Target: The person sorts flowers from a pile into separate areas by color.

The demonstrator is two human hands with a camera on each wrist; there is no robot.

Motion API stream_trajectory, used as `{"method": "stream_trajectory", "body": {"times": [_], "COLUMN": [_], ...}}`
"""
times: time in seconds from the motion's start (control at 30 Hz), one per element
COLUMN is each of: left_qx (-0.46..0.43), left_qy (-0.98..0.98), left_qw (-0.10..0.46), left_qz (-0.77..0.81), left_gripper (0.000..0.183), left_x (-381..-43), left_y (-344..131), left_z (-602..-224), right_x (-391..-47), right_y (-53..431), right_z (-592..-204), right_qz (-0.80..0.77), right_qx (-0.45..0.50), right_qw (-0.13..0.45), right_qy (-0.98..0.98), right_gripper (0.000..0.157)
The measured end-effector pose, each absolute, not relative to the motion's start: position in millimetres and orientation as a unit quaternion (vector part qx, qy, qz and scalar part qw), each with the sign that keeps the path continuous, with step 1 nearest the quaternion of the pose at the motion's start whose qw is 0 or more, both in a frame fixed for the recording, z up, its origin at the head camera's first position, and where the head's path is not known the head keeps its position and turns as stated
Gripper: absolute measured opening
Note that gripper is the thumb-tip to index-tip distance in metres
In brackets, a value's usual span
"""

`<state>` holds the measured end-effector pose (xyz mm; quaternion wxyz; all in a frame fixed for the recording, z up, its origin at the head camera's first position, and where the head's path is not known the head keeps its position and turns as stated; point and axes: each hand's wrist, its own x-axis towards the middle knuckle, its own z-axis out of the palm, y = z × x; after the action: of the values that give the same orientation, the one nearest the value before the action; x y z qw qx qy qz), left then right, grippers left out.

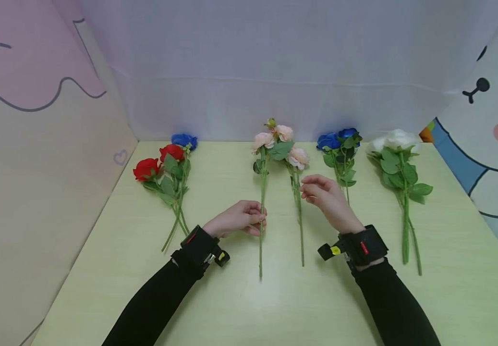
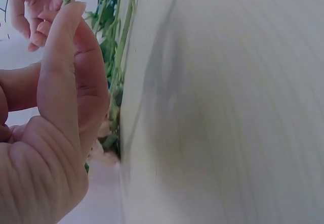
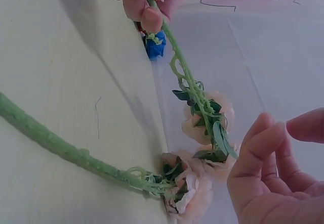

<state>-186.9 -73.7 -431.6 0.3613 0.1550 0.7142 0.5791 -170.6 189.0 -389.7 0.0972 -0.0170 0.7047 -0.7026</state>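
Left fingers (image 1: 252,207) pinch a pink flower (image 1: 263,187); right fingers (image 1: 313,186), right of it, curl empty. Snagged leaves (image 1: 280,151) could drag its neighbour (image 1: 298,158).

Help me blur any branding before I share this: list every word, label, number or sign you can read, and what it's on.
No words, brands or numbers are readable.
Left red tag, on the left wristband: too small to read.
Right red tag, on the right wristband: too small to read.
Heart drawing, on the left-hand wall: a symbol, no lettering visible.
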Motion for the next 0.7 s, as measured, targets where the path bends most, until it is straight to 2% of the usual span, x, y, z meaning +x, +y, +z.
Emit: {"method": "stream_trajectory", "body": {"times": [0.47, 0.7], "left_qx": [0.151, 0.143], "left_qy": [0.715, 0.743], "left_qw": [0.378, 0.372], "left_qz": [0.569, 0.538], "left_gripper": [0.015, 0.013], "left_x": [-183.7, -187.4], "left_y": [-30.0, -19.2], "left_z": [-433.2, -440.9], "right_x": [-166.6, -172.7], "right_y": [200.8, 204.8], "right_z": [-388.5, -398.0], "right_qz": [-0.693, -0.614], "right_qx": [-0.002, 0.010], "right_qw": [0.079, 0.068], "right_qy": [0.716, 0.786], "right_gripper": [0.014, 0.033]}}
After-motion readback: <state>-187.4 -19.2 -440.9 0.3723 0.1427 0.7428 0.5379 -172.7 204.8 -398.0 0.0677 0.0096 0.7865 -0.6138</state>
